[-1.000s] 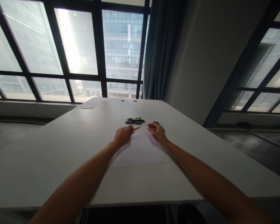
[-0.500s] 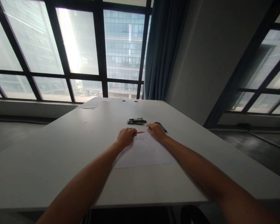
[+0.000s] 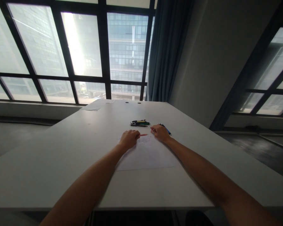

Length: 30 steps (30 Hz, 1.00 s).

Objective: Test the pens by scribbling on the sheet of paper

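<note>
My left hand (image 3: 130, 139) is closed around a slim pink pen (image 3: 144, 135), whose thin tip points right, towards my other hand. Fingers pinched together, my right hand (image 3: 160, 132) has a small pinkish bit at its fingertips, too small to name. Both hands are over the far part of a white paper sheet (image 3: 147, 158), which bears faint marks near its top. Just beyond them lies a small pile of dark pens (image 3: 140, 123), one with yellow on it. A blue and black pen (image 3: 167, 130) rests beside my right hand, partly hidden by it.
The long white table (image 3: 68, 175) stretches away to large windows (image 3: 128, 47). More paper sheets (image 3: 93, 105) lie at its far left corner. Two dark round spots (image 3: 139, 103) are near the far edge. A blue curtain (image 3: 159, 62) hangs behind.
The whole view has shifted slightly to the right. The hands keep nearly the same pose, and the pens and paper have not visibly moved on the table.
</note>
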{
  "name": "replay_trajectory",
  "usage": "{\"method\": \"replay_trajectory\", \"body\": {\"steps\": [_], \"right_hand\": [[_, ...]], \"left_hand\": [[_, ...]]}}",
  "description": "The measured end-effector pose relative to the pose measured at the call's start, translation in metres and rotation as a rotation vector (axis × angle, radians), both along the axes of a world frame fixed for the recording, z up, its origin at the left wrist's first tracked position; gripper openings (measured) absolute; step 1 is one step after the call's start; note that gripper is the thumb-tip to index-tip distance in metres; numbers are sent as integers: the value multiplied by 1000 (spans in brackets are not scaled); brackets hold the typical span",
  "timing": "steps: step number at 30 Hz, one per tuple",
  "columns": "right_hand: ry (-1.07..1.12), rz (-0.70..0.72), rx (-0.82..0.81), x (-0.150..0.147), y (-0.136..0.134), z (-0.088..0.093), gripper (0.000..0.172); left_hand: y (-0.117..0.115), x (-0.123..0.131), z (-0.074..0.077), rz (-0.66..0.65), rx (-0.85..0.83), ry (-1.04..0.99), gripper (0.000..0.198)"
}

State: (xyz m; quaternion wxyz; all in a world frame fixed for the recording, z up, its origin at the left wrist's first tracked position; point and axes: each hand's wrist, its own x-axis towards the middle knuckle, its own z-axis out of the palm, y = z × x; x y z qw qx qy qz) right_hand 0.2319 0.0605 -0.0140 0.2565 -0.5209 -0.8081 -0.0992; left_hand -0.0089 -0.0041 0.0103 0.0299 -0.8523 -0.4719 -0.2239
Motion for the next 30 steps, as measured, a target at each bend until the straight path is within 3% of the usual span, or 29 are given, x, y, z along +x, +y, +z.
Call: {"method": "replay_trajectory", "body": {"steps": [7, 13, 16, 24, 28, 30], "right_hand": [[166, 21, 101, -1, -11, 5, 24], [346, 297, -6, -23, -46, 11, 18], [368, 352, -42, -35, -53, 11, 17], [552, 331, -32, -47, -60, 15, 16], [601, 371, -39, -47, -60, 18, 12], [607, 379, -37, -46, -59, 19, 8]], "left_hand": [[1, -1, -2, 17, -9, -10, 19], [4, -1, -6, 14, -16, -59, 17], [7, -2, -9, -10, -10, -97, 17], [3, 3, -14, -221, 42, -185, 33], [-5, 6, -8, -139, 72, -126, 22], [-6, 6, -4, -86, 72, -89, 25]]}}
